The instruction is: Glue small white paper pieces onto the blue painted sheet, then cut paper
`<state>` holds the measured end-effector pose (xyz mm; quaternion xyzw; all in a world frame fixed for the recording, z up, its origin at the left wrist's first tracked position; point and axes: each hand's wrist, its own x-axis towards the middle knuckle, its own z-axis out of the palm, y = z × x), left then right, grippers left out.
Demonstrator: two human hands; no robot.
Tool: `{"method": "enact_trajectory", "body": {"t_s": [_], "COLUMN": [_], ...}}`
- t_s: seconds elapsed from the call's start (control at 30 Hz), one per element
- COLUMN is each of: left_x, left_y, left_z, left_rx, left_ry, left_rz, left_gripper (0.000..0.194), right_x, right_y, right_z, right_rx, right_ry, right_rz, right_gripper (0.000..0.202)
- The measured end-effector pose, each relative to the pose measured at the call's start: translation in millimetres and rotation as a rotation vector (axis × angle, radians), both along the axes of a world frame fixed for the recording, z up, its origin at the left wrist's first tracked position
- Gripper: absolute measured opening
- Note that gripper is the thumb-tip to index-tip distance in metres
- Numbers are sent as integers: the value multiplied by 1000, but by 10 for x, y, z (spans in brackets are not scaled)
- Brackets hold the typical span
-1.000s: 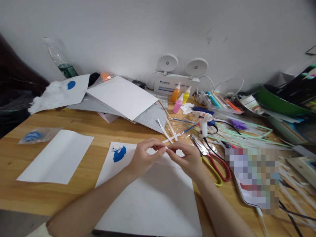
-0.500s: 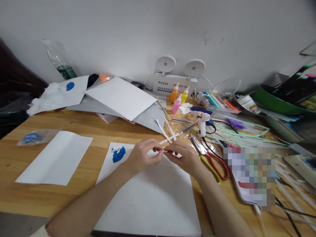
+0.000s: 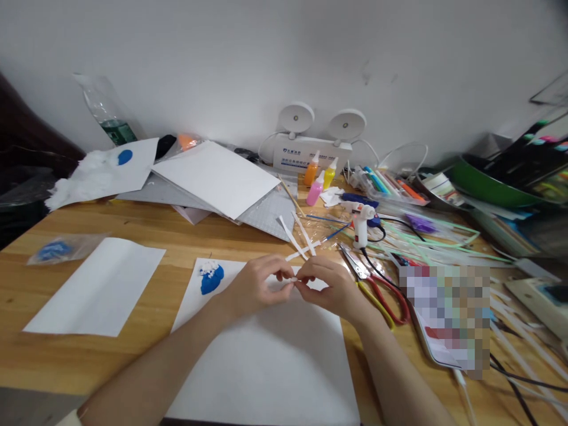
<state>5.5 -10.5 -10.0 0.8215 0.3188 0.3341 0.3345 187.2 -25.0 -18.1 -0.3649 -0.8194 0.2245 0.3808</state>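
Work in hand, judged to be partway along. Apparently done: to the left of the fingers, near the far corner of a large white sheet point(image 3: 284, 367), a blue patch point(image 3: 212, 283) with white bits point(image 3: 207, 269) clustered at its far end. Apparently unfinished: a small white piece point(image 3: 293, 279), in the fingers and well apart from the blue patch; nearer part of the patch, bare of white. Pinched at the small white piece: thumb and forefinger of the left hand point(image 3: 257, 281), meeting thumb and forefinger of the right hand point(image 3: 331, 287); other fingers curled. Piece directly between the fingertips, partly hidden by them, over the far part of the sheet; contact with the sheet impossible to tell. Just beyond the fingertips: crossed white strips point(image 3: 290, 236). To the right of the fingers: scissors point(image 3: 364, 273) and, farther away, a white glue gun point(image 3: 361, 228).
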Motion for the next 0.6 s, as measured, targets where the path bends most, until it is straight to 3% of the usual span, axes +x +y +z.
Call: {"method": "enact_trajectory", "body": {"t_s": [0.27,0.53,0.6], "left_x": [-34,-28,-41], "left_y": [20,18,25], "left_z": [30,-23,-14], "left_rx": [-153,48,99], "left_ry": [12,70,61], "left_rz": [-93,23,50], "left_gripper": [8,7,6], "right_x": [30,1,62], "right_y": [-16,0,29], "right_z": [21,74,57], "right_rx": [-99,-209,-203], "right_ry": [-57,-8,42], "right_rz": [44,62,-32], "right_gripper": [9,7,8]}}
